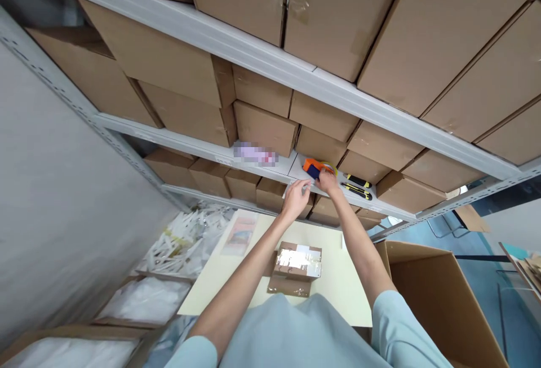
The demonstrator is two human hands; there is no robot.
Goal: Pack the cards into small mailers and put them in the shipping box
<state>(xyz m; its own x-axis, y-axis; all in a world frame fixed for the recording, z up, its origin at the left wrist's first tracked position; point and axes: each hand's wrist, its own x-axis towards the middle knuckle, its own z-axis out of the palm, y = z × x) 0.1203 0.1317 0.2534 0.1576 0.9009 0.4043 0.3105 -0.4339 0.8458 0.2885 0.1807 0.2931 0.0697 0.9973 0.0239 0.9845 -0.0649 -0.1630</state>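
Observation:
My right hand (pixel 327 182) is closed on an orange and dark blue tape dispenser (pixel 311 167) with a yellowish roll, at the front of the middle shelf. Just left of it, my left hand (pixel 295 200) is raised by the shelf edge, its fingers loosely bent and apart, with nothing visible in them. Two black and yellow utility knives (pixel 357 190) lie on the shelf to the right of the dispenser. Below my hands, a small cardboard box (pixel 297 264) with shiny tape and a white label sits on the pale yellow table (pixel 338 295).
Cardboard boxes (pixel 181 111) fill the grey metal shelves (pixel 270 75). A blurred pinkish item (pixel 256 154) lies on the middle shelf. To the right stands a large open carton (pixel 435 300). Bins with white packing material (pixel 143 300) stand at the left, near a wall.

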